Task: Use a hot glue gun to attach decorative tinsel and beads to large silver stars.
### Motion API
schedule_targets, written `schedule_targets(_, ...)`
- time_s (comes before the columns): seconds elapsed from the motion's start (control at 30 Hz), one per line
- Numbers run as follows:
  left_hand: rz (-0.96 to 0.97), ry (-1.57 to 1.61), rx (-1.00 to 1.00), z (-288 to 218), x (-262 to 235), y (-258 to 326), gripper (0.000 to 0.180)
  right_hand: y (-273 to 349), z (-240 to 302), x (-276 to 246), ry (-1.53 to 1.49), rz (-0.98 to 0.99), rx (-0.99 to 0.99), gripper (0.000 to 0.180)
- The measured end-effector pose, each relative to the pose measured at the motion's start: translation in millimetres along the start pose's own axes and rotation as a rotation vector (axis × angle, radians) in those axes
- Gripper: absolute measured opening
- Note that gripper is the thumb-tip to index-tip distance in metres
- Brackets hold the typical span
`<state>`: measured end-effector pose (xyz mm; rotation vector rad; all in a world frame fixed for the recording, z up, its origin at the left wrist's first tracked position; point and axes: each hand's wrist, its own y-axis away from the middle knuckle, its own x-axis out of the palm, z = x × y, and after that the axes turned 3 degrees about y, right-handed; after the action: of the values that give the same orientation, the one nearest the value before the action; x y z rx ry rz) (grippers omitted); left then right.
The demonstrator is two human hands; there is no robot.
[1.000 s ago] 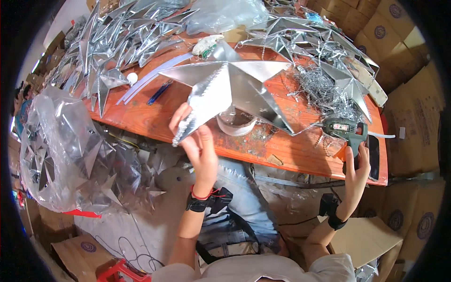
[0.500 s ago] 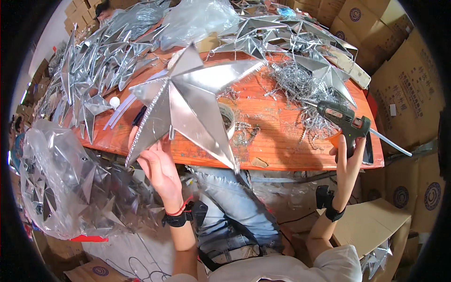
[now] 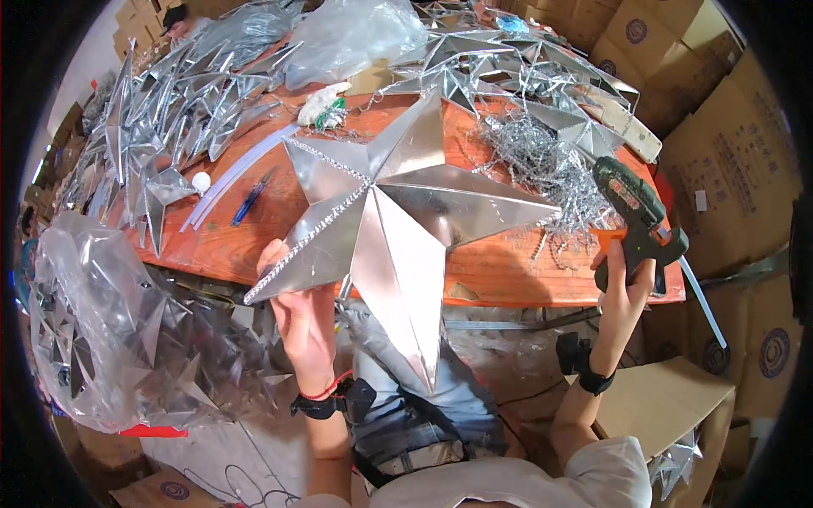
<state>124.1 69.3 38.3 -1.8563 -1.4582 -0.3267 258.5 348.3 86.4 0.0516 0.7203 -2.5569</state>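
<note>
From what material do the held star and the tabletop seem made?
Star: probably sheet metal or metallized card, glossy silver, given its bright reflections and crisp folds.
Tabletop: likely wood or wood-look laminate, orange and slightly shiny; faint grain lines show.

Your left hand (image 3: pixel 306 326) holds a large silver star (image 3: pixel 406 220) by its near-left point, with glittering trim along two ridges on its left side, while your right hand (image 3: pixel 625 292) grips a dark green glue gun (image 3: pixel 631 199) whose nozzle points toward the far left. On the orange table (image 3: pixel 517 284) beneath, you have a tangle of silver tinsel (image 3: pixel 542 161) on the right, and pale sticks (image 3: pixel 233 182) beside a blue pen (image 3: pixel 251 201) on the left. More silver stars (image 3: pixel 190 106) are heaped at the far left, beyond a clear plastic bag (image 3: pixel 93 339) near your left side.
</note>
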Motion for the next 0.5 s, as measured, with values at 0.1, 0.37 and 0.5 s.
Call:
schedule_targets(0.1,-0.012,-0.018,-0.002,-4,-5,3,0.055,-1,6,5,-0.063,-0.03,0.005,0.011)
schedule_targets(0.37,0.045,-0.076,-0.055,20,-19,-3,0.054,3,2,7,-0.045,-0.007,-0.034,0.016)
schedule_targets(0.5,0.058,-0.12,-0.072,20,-17,-2,0.056,6,7,12,-0.048,0.157,-0.068,0.019)
